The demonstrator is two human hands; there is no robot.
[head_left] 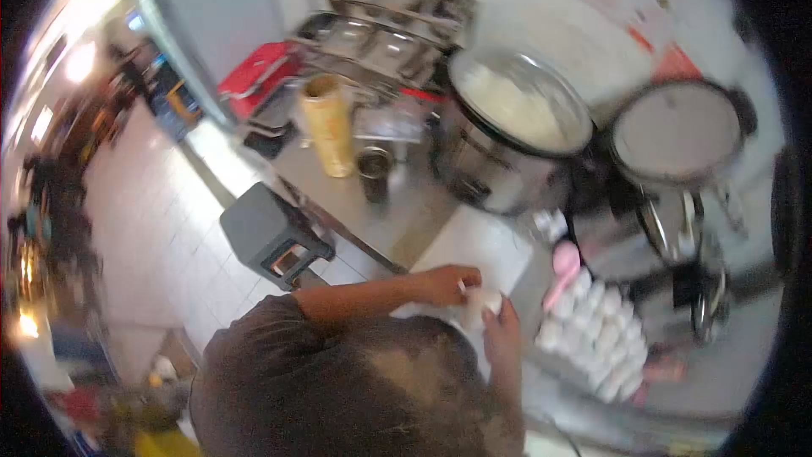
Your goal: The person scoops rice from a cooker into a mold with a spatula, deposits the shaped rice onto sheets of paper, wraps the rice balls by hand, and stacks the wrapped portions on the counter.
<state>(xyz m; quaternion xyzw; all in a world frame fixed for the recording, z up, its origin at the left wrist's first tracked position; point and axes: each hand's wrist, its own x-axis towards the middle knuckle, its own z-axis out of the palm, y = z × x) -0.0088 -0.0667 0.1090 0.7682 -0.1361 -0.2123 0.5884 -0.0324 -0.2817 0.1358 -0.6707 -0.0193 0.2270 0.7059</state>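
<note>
Between my two hands is a soft-looking white lump [482,305], blurred, its kind unclear. My left hand [447,285] closes on it from the left, fingers bent, with a thin white edge showing at the fingertips. My right hand [502,330] grips it from the right, thumb and fingers around its side. Behind them a white board or sheet [478,250] lies on the counter. To the right, several similar white pieces [596,334] sit packed in rows, a pink spoon [564,275] beside them.
A large cooker [482,165] holding white food stands behind the board, and a lidded pot [677,131] is right of it. A yellow roll [328,127], a metal cup [374,171], a red box [258,80] and metal trays [381,38] stand left. A grey stool [272,228] is on the floor.
</note>
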